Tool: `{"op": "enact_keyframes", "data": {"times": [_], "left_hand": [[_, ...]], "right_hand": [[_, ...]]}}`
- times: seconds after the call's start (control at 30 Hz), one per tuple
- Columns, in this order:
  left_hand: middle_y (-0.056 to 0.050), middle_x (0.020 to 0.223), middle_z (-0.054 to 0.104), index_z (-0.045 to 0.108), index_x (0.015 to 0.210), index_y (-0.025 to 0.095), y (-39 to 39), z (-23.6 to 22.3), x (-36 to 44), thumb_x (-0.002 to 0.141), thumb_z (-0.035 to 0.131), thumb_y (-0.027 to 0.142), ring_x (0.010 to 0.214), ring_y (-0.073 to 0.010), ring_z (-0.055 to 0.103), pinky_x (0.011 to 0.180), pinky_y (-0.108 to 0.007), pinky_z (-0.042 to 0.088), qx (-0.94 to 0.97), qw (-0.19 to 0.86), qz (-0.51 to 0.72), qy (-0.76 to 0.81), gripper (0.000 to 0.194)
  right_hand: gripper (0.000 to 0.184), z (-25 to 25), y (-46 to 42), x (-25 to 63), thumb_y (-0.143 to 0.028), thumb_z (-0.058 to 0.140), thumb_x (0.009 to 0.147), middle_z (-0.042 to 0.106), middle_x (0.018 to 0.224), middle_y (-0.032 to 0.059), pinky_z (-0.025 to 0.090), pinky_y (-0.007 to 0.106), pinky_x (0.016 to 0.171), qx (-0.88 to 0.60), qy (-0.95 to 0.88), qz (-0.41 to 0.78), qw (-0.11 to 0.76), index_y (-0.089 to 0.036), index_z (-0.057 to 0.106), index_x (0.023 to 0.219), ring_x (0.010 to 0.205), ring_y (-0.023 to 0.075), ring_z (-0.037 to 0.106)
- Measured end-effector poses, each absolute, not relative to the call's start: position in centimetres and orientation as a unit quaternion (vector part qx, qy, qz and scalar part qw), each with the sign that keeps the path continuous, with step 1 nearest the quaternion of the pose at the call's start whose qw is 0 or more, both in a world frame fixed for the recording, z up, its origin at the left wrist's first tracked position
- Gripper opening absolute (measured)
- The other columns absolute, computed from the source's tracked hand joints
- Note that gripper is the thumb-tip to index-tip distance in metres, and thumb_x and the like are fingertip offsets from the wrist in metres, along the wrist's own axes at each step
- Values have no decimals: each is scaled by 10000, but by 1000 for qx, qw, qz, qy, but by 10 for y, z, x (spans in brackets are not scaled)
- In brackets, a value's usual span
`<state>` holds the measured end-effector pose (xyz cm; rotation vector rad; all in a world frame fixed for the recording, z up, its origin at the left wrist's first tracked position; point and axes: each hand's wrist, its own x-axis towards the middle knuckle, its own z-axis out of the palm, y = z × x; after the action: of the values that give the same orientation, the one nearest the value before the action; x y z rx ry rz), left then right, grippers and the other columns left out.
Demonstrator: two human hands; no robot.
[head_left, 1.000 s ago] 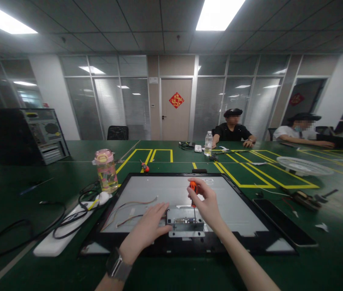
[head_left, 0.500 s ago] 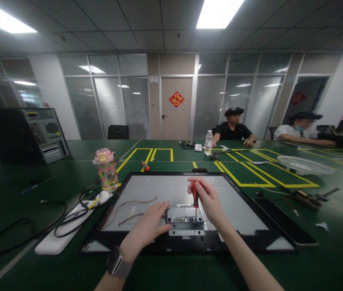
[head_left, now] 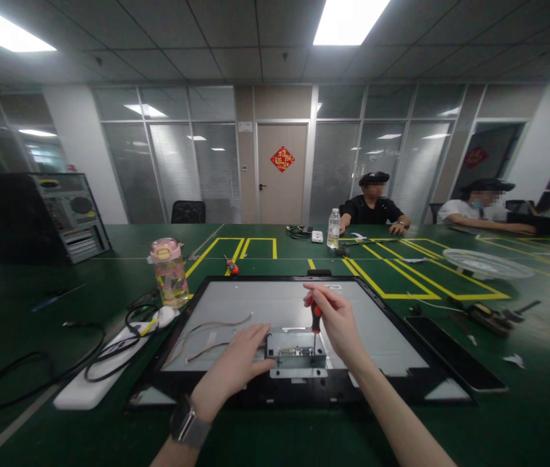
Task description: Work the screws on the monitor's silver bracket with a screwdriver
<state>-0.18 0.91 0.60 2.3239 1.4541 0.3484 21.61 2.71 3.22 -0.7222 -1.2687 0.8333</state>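
A flat display panel (head_left: 250, 298) with a grey back and black frame lies on the green table. On its near middle part sits a metal bracket (head_left: 282, 338) with holes and a small mechanism inside. My left hand (head_left: 233, 363) grips the bracket's left end, thumb in front and fingers toward the back. In my right hand (head_left: 336, 318) is a red and black screwdriver (head_left: 315, 318), held upright by its handle. Its shaft reaches down into the right part of the bracket; the tip is hard to see. Thin wires (head_left: 207, 325) lie across the panel's left side.
Left of the panel are a white power strip (head_left: 87, 383) with black cables and a pink-lidded bottle (head_left: 168, 279). A black phone-like slab (head_left: 454, 353) lies along the right edge. Another red screwdriver (head_left: 231, 266) lies beyond. People (head_left: 375, 211) sit across the table.
The fingers of my right hand have shifted slightly on the screwdriver handle, and the handle looks turned a little. My left hand stays on the bracket.
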Motion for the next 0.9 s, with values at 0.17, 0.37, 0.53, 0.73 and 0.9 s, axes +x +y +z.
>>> {"op": "enact_keyframes", "data": {"times": [0.17,0.37,0.53,0.73,0.9], "left_hand": [[-109,1523,360,397,1437,172,7,8,-2,845,586,350,1408,-258,316,1170,-410,201,824,192,122,520,646],[-103,1525,358,397,1435,191,8,6,-3,854,575,357,1408,-259,316,1167,-422,200,825,193,127,515,629],[-112,1522,362,393,1438,176,10,2,-4,844,587,367,1405,-266,319,1165,-417,211,826,190,130,515,653],[-92,1520,371,419,1420,201,8,5,-3,841,578,359,1404,-258,325,1163,-417,210,822,192,129,520,621],[-111,1525,357,403,1430,169,7,7,-2,846,581,357,1409,-263,313,1165,-421,206,823,194,126,519,638]], "right_hand": [[280,35,25,212,-474,514,913,647,757,18,431,204,388,-275,-568,369,682,-209,602,931,531,117,538],[230,41,16,207,-422,641,831,569,748,11,403,180,347,-312,-605,289,673,-203,613,769,505,97,491],[204,39,13,206,-404,632,837,574,731,13,421,197,363,-320,-607,290,667,-204,668,856,502,105,516],[215,38,14,208,-400,595,866,581,755,24,485,259,516,-318,-638,242,658,-202,655,806,614,145,551],[161,37,17,210,-336,631,846,556,757,22,491,305,670,-333,-634,181,674,-207,649,751,740,180,565]]}}
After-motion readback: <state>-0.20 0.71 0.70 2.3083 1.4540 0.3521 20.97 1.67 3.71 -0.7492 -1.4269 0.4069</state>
